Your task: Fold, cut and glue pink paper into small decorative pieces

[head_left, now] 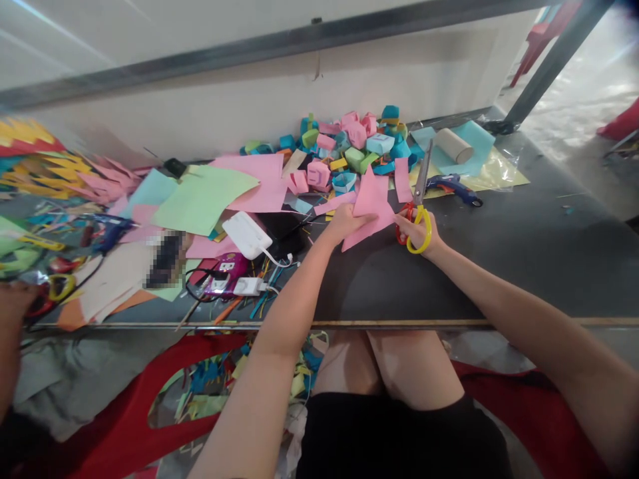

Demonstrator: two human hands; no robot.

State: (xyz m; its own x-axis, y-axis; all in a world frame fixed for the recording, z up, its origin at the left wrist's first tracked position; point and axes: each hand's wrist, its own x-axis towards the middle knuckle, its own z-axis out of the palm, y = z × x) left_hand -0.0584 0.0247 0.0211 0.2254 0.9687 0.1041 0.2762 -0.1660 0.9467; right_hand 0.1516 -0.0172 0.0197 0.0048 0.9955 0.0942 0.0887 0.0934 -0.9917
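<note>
My left hand (343,223) pinches a pink paper sheet (370,203), folded into a pointed shape and lifted a little off the dark table (499,266). My right hand (419,229) grips scissors (419,199) with red and yellow handles. Their blades point up and away, right beside the sheet's right edge. Both hands sit close together above the middle of the table.
A heap of small folded paper boxes (349,143) lies against the wall. Loose coloured sheets (200,196), a white charger (247,234), cables and a blue glue gun (456,186) crowd the left and back. Another person's hand (14,299) shows at far left.
</note>
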